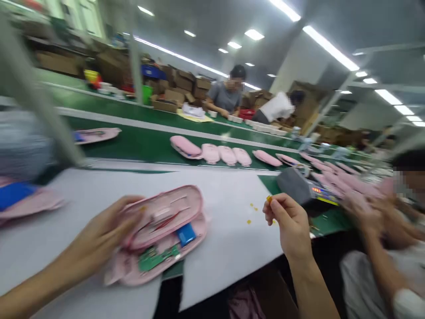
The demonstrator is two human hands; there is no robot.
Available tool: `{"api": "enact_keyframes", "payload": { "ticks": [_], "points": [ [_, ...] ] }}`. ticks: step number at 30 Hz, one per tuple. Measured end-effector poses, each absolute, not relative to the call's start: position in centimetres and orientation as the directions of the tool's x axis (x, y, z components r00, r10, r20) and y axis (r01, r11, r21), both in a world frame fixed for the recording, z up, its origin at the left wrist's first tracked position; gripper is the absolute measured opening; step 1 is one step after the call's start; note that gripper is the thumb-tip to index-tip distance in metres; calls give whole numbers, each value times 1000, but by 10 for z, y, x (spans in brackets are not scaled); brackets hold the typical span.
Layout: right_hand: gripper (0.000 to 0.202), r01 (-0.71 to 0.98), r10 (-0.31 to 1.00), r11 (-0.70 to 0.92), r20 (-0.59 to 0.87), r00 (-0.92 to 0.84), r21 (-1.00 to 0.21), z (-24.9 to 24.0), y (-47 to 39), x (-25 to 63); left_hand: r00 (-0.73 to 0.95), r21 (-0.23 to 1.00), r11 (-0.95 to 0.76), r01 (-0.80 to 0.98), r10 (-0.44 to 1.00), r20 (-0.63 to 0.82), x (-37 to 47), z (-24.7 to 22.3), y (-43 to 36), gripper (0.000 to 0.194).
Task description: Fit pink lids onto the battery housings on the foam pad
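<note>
My left hand (pixel 111 228) grips the left end of a pink plastic shell (pixel 186 199), an oval half with a white part and red wires inside. Beneath it lies a second pink shell half (pixel 133 277), holding a green circuit board (pixel 158 258) and a blue block (pixel 186 234). A small yellow spot shows by my left fingertips. Over the right part of the white sheet, my right hand (pixel 290 221) is raised, pinching a small yellow piece of tape (pixel 269 199) between thumb and forefinger. Several similar yellow bits (pixel 249 221) lie to its left.
White sheets (pixel 226 266) cover the bench. A dark grey device with a lit display (pixel 307 190) stands behind my right hand. Pink shells (pixel 227 155) line the green conveyor (pixel 139 146). A co-worker (pixel 392 235) sits close at right; two people work across the line.
</note>
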State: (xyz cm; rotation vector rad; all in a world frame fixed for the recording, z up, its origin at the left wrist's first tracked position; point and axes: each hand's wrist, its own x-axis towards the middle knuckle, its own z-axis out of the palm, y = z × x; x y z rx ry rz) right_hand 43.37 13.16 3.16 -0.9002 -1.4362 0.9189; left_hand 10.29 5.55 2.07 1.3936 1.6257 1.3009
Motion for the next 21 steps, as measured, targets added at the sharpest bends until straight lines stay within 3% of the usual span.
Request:
{"api": "enact_keyframes", "payload": {
  "ticks": [2, 4, 7, 9, 11, 14, 16, 19, 21],
  "points": [
    [12, 150, 767, 604, 519, -379, -783, 40, 121, 377, -144, 934, -79, 347, 980, 136, 99, 16, 53, 35],
    [14, 177, 491, 840, 580, -650, -513, 40, 113, 323, -104, 950, -137, 281, 979, 173, 96, 9, 52, 32],
    [18, 97, 114, 993, 559, -821, -60, 29, 113, 265, -142, 969, -179, 172, 969, 204, 95, -2, 49, 27],
    [17, 34, -1, 998, 497, -868, 61, 19, 116, 248, -195, 977, -184, 111, 959, 203, 95, -7, 46, 24],
    [15, 38, 47, 999, 468, -883, -28, 13, 117, 245, -233, 975, -211, 75, 947, 223, 95, -11, 45, 23],
    [17, 186, 320, 926, 420, -849, -329, 13, 110, 251, -252, 964, -261, 57, 930, 267, 93, -16, 44, 24],
    [18, 236, 422, 861, 372, -827, -451, 16, 103, 252, -260, 963, -268, 37, 928, 268, 93, -17, 43, 23],
    [17, 254, 461, 831, 358, -812, -494, 16, 94, 247, -265, 965, -257, -43, 935, 237, 93, -16, 40, 22],
    [18, 299, 479, 841, 362, -800, -452, 14, 89, 242, -256, 960, -251, -121, 943, 214, 95, -14, 36, 22]
  ]
}}
